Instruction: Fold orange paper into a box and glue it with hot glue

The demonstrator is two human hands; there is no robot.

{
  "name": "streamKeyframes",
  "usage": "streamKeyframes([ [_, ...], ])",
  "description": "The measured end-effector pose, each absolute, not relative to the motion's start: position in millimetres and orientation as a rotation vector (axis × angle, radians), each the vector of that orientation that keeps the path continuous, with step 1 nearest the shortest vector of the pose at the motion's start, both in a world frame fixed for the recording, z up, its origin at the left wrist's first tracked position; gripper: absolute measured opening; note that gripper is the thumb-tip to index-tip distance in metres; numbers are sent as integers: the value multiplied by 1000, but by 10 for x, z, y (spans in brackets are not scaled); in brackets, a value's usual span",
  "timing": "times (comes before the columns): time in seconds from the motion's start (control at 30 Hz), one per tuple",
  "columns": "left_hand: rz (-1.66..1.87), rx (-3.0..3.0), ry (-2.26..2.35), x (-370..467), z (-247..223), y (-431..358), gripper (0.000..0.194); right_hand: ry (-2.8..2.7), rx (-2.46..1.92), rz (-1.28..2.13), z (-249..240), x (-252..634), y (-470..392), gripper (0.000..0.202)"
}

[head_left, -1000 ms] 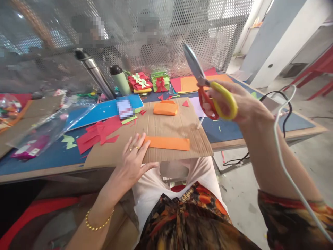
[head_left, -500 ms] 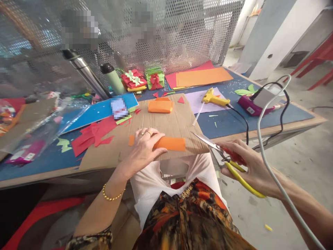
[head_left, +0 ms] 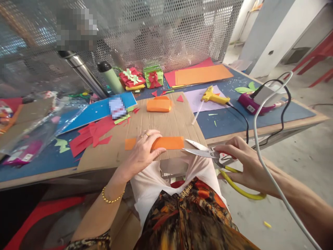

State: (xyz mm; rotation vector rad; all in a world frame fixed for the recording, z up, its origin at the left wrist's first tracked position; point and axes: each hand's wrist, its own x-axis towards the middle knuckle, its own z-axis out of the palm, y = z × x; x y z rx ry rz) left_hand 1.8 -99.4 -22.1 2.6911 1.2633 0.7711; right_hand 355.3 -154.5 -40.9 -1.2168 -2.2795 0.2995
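Observation:
A strip of orange paper (head_left: 171, 142) lies across a sheet of brown cardboard (head_left: 109, 154) at the table's front edge. Over its left half rests my left hand (head_left: 147, 147), holding it against the cardboard with fingers and thumb; the fingertips are partly hidden. My right hand (head_left: 241, 161) grips a pair of scissors (head_left: 212, 154) with red and yellow handles. The blades are spread and point left, their tips close to the strip's right end. Farther back on the cardboard sits a folded orange paper piece (head_left: 159, 105), with a small red triangle (head_left: 180, 98) beside it.
A yellow glue gun (head_left: 214, 96) rests on lilac paper at right, its cord trailing off the table. A white cable (head_left: 260, 139) hangs before my right forearm. Red paper scraps (head_left: 91, 137), a steel flask (head_left: 83, 74) and a green bottle (head_left: 111, 77) stand or lie left.
My right hand has brought the scissors left toward the strip, and their blades have spread wider. My left hand stays on the strip, which appears slightly farther left.

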Motion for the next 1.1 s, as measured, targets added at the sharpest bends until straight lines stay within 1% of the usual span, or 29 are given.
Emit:
streamKeyframes([
  [0.1,768,2675,1268,15,-226,-997,33,-2368,-1138,326,-400,3536,-1482,50],
  [0.3,750,2647,1267,8,-215,-1001,35,-2384,-1033,191,-458,3568,-1387,49],
  [0.43,716,2627,1260,7,-213,-1007,47,-2421,-1037,147,-396,3504,-1368,47],
  [0.53,690,2623,1228,7,-242,-1008,42,-2449,-1039,129,-338,3435,-1332,42],
  [0.63,665,2650,1204,4,-279,-1006,38,-2481,-1011,143,-313,3391,-1286,44],
  [0.8,533,2730,1182,-2,-279,-1001,46,-2476,-952,107,-319,3355,-1245,41],
  [0.9,572,2795,1132,44,-245,-981,49,-2465,-935,72,-324,3347,-1240,40],
  [1.0,702,2884,1054,154,-186,-924,41,-2461,-928,94,-314,3344,-1241,40],
  [1.07,681,2916,1019,238,-137,-861,34,-2457,-926,111,-302,3340,-1245,40],
  [1.1,637,2920,983,274,-114,-825,35,-2456,-927,119,-295,3337,-1248,40],
])
